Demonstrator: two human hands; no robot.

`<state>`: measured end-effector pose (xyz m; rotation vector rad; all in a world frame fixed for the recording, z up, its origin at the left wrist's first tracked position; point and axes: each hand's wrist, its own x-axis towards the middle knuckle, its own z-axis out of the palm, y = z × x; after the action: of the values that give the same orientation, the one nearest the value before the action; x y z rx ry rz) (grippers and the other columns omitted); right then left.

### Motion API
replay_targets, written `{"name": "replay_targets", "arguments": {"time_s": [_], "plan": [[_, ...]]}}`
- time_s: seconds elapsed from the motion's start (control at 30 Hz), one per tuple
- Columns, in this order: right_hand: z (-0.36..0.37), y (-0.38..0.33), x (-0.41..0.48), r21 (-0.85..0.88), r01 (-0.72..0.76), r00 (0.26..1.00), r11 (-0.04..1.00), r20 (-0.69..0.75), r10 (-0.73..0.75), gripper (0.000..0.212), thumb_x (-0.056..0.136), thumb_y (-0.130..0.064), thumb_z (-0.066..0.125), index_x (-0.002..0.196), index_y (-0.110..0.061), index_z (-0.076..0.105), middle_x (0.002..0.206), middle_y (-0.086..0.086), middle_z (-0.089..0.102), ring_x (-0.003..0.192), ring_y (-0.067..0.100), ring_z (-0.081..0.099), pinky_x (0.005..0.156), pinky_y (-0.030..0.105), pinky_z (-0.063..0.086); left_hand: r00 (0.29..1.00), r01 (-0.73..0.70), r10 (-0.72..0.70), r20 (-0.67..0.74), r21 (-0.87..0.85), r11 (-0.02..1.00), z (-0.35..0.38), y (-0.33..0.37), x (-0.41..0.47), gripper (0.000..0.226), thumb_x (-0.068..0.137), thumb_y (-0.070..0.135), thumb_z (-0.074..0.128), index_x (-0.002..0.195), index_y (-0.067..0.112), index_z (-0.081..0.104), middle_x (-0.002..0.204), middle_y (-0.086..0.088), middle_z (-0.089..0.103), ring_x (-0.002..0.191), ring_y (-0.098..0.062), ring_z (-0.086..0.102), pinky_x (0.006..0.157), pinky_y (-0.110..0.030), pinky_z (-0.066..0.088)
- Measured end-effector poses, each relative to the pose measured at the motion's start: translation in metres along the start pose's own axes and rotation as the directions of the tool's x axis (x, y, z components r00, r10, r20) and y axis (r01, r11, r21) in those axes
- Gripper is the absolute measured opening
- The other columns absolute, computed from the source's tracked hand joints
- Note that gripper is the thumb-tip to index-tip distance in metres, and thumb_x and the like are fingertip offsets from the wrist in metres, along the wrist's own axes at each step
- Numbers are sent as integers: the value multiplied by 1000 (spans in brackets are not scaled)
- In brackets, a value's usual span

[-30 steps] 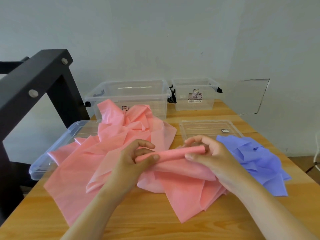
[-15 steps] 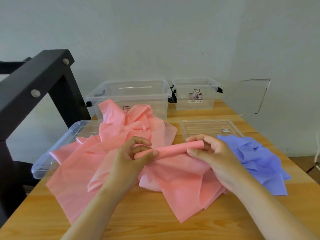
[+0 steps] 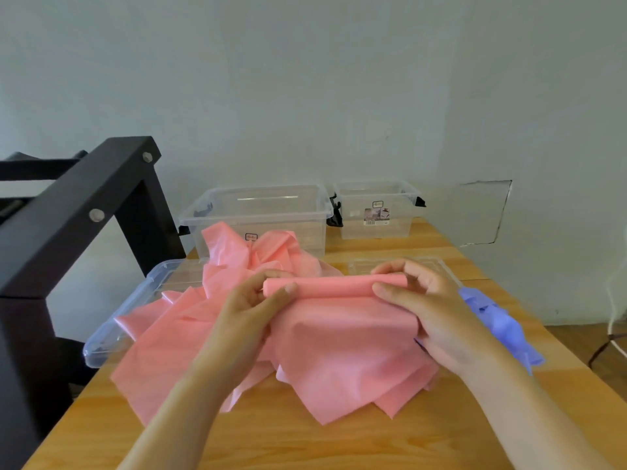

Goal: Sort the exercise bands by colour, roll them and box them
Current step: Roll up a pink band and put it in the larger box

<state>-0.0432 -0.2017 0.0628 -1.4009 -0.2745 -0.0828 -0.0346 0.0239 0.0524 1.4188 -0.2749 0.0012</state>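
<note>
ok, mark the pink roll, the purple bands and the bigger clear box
pink roll [image 3: 334, 286]: head view, middle of the rolled part.
purple bands [image 3: 498, 320]: head view, centre of the crumpled heap.
bigger clear box [image 3: 307, 232]: head view, bare front wall.

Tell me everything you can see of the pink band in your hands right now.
The pink band is a thin, matte, rubber-like sheet. Its far edge is wound into a narrow tube, held level and crosswise above the table. The left hand pinches the tube's left end, the right hand its right end. The unrolled rest hangs toward the camera and drapes over the heap of other pink bands. It is in no box yet.
</note>
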Motion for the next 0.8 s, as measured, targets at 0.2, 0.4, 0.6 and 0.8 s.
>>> {"name": "replay_targets", "arguments": {"time_s": [0.2,0.4,0.6,0.8], "plan": [[5,-6,-3,-28,8,999,1000,33,-7,17,70,-15,81,79,-24,70,81,1,66,69,12,61,58,22,47,1000,-29,29,0,34,999,-7,7,-1,21,83,35,71,92,16,69,85,-7,67,70,-14,62,59,-23,51],[2,50,2,-229,-144,988,963,-80,129,16,79,-11,75,83,-25,68,94,4,74,87,24,68,82,35,49,990,57,-10,-143,329,943,-12,-33,-2,13,95,30,60,101,25,70,80,7,59,68,1,53,62,-15,43],[-5,59,4,-140,-193,980,971,-82,183,16,75,-17,80,81,-28,70,93,6,73,82,19,66,74,31,47,986,77,-27,-162,311,947,-13,-42,1,15,93,14,62,106,18,67,74,6,61,60,2,53,53,-9,42],[-1,67,2,91,-288,948,953,-115,297,20,66,-16,76,85,-15,74,88,5,72,76,18,68,73,34,51,975,87,-21,-219,297,951,-7,-60,-3,16,98,26,54,110,33,61,103,11,63,96,-1,58,79,-23,47]]}}
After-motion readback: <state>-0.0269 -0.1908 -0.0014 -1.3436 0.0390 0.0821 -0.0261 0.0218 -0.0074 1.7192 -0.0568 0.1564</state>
